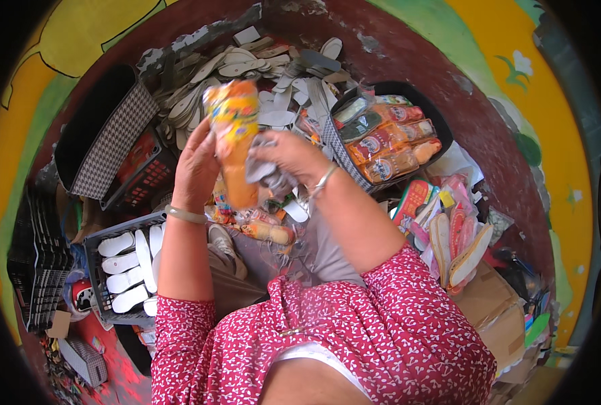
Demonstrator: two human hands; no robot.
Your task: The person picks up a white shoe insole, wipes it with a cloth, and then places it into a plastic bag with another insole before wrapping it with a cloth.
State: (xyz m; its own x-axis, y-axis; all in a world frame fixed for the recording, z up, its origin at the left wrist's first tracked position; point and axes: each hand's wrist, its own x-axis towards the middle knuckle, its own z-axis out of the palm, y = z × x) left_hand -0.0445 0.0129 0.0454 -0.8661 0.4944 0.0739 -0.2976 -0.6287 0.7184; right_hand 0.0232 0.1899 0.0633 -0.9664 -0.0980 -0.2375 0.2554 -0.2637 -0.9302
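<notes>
My left hand (pixel 199 162) grips the side of a long orange package (pixel 239 152) with a yellow printed wrapper, held upright and blurred. In my right hand (pixel 295 154) is a crumpled grey cloth (pixel 272 174), pressed close against the package's right side; whether it touches is unclear. Beyond both hands lies a heap of shoe insoles (pixel 245 63). Similar orange packages (pixel 396 136) lie in a houndstooth fabric bin (pixel 342 144) to the right. Below the hands, a few more wrapped packages (pixel 267 232) rest on the floor.
At left, a grey plastic crate (pixel 95 283) holds white insoles (pixel 126 281). Behind it stand a black-lined houndstooth bin (pixel 113 147) and a black basket (pixel 146 177). Bagged insoles (pixel 455 238) sit on a cardboard box (pixel 493 314) at right. A painted wall (pixel 462 91) curves around.
</notes>
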